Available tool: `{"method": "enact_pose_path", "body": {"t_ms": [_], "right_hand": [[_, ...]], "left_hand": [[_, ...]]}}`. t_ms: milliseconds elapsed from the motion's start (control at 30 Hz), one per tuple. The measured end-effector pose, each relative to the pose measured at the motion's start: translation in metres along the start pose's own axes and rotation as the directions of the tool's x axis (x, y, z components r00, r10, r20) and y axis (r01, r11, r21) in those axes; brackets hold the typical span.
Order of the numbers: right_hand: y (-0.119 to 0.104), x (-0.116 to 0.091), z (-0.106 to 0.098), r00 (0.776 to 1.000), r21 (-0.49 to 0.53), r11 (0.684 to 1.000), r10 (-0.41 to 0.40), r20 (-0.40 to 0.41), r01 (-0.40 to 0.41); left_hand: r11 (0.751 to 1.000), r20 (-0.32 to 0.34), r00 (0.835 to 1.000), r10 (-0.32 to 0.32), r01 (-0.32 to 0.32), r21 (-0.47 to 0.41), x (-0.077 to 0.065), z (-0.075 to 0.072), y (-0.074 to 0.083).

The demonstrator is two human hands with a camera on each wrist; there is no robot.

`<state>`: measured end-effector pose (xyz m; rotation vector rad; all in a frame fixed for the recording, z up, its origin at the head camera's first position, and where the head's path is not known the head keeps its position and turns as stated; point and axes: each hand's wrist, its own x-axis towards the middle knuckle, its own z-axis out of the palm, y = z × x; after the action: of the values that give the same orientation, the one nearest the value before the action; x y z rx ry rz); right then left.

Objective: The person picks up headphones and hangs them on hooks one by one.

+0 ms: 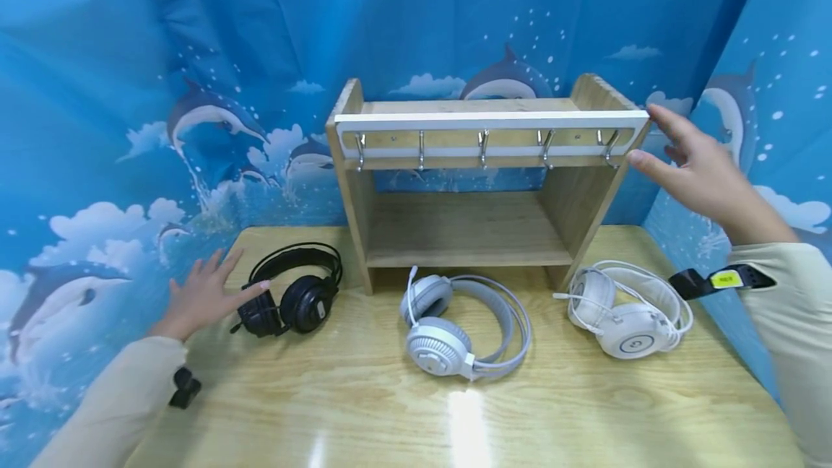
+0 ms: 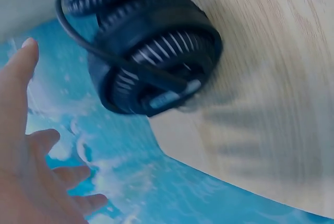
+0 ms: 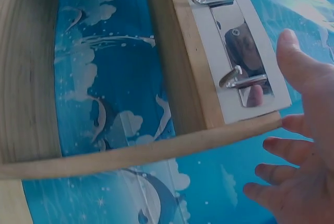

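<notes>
A wooden shelf (image 1: 468, 226) stands at the back of the table, with a white-edged metal hook rail (image 1: 455, 152) across its upper front. Beside the rail's right end is my right hand (image 1: 708, 172), thumb and fingers spread; whether a fingertip touches the wood I cannot tell. The right wrist view shows the rail's hooks (image 3: 245, 82) close to that hand. My left hand (image 1: 204, 298) has its fingers spread, holding nothing, just left of a black headset (image 1: 305, 302). In the left wrist view, the black headset's earcup (image 2: 162, 62) lies apart from the fingers.
A light grey headset (image 1: 442, 345) lies on the table (image 1: 390, 417) in front of the shelf. Farther right lies a white headset (image 1: 633, 331) with its cable looped around it. A blue dolphin-print curtain (image 1: 403, 20) hangs behind and at both sides.
</notes>
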<state>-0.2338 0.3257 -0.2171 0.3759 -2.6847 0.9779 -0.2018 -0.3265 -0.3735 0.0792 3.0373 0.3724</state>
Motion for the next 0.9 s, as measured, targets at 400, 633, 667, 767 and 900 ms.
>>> {"method": "enact_pose_path", "body": {"t_ms": [400, 633, 667, 767, 900], "right_hand": [[-0.006, 0.005, 0.01, 0.995, 0.136, 0.989, 0.071, -0.065, -0.061], [-0.01, 0.009, 0.014, 0.986, 0.136, 0.985, 0.125, -0.114, -0.109], [-0.01, 0.009, 0.015, 0.984, 0.13, 0.985, 0.131, -0.124, -0.115], [-0.011, 0.009, 0.016, 0.977, 0.12, 0.985, 0.144, -0.154, -0.126], [-0.011, 0.01, 0.016, 0.969, 0.115, 0.984, 0.158, -0.189, -0.138]], "left_hand": [[0.993, 0.044, 0.997, -0.061, 0.065, -0.101, 0.008, 0.004, -0.03], [0.981, 0.07, 0.997, -0.04, 0.052, -0.189, 0.013, 0.003, -0.034], [0.976, 0.078, 0.996, -0.034, 0.05, -0.213, 0.013, 0.003, -0.034], [0.962, 0.102, 0.994, -0.025, 0.051, -0.268, 0.014, 0.002, -0.033], [0.943, 0.145, 0.989, -0.032, 0.078, -0.323, 0.016, 0.005, -0.033]]}}
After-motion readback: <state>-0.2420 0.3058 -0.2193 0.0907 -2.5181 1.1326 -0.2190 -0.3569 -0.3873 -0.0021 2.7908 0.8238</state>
